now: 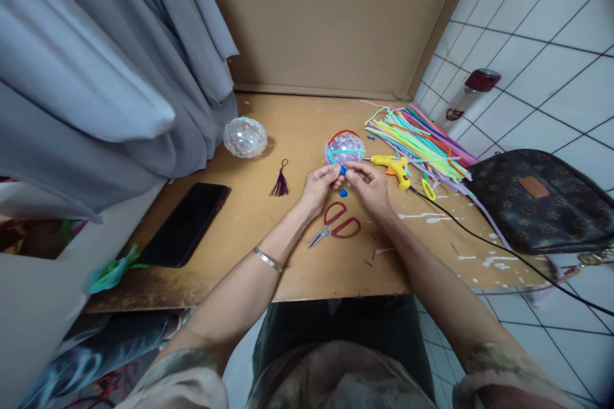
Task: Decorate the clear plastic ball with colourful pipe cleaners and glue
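Note:
Between my fingertips is a small blue piece [342,170], perhaps coiled fuzzy stem; it is too small to make out well. My left hand [318,188] pinches it from the left, and the curled fingers of my right hand [370,185] close on it from the right. A second small blue piece [343,193] lies on the table just below. Right behind my hands sits a clear ball [346,142] with red, turquoise and purple strips on it. Nearer to me lie red-handled scissors [334,226], their blades slightly apart.
A yellow glue gun [389,165] lies right of the ball, its black cord [480,229] running right. Behind it spread colourful pipe cleaners [412,137]. A brown bag [542,204] and bottle [467,99] stand right. Leftward are another clear ball [245,137], a tassel [280,183] and a phone [186,225].

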The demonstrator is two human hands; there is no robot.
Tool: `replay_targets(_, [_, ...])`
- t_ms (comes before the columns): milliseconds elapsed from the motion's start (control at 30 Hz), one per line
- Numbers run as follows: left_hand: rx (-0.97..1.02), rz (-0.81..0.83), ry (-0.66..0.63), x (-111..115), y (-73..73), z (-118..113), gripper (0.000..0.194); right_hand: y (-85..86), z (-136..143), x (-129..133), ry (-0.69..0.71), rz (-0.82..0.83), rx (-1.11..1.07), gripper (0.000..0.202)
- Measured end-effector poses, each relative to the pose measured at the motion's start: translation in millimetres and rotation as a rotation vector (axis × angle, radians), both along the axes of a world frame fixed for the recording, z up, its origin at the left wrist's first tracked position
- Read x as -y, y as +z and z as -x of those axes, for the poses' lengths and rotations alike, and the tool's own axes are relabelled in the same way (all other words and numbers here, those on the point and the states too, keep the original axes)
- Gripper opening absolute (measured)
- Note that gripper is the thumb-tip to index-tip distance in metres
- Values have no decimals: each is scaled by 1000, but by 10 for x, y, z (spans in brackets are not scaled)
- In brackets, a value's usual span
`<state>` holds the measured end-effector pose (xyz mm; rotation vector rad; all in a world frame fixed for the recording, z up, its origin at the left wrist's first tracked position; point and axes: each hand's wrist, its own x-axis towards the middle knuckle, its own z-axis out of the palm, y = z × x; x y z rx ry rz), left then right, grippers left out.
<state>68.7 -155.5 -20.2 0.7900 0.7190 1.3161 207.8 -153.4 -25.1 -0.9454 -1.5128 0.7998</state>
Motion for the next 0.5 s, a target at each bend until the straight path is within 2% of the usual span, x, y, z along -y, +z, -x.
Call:
replay_targets(233, [-18, -26, 49, -23, -20, 3, 21, 34, -34, -22, -115, -11, -45, 33])
replay_targets(500, [-110, -71, 79, 10, 7, -9, 20, 69, 0, 34, -112, -30, 36, 30])
